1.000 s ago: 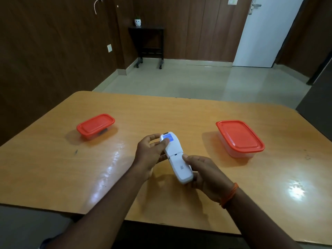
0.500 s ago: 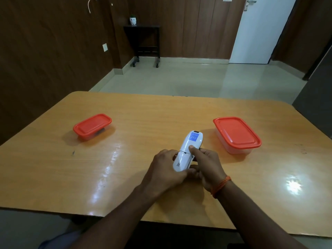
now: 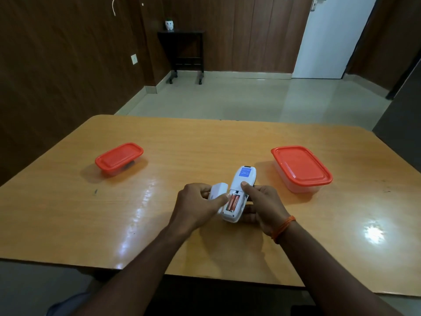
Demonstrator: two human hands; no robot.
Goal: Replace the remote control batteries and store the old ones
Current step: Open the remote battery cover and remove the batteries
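Frame centre: right hand point(image 3: 262, 202) is clamping the white plastic remote control point(image 3: 238, 195) face-down, exposing two orange cylindrical batteries point(image 3: 234, 202) for removal. Left hand point(image 3: 196, 201) is pinching the detached white battery cover point(image 3: 217, 190) aside.

Both my forearms are bare, no sleeves reaching them. Around the wrist of my right hand point(image 3: 265, 207) sits a thin orange thread band point(image 3: 283, 229), wound in several strands. My left hand point(image 3: 196, 207) wears nothing.

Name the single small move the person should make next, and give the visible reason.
Probably set the battery cover down on the table: the left hand holds it, the right hand holds the remote, and two orange batteries lie exposed, needing a free hand.
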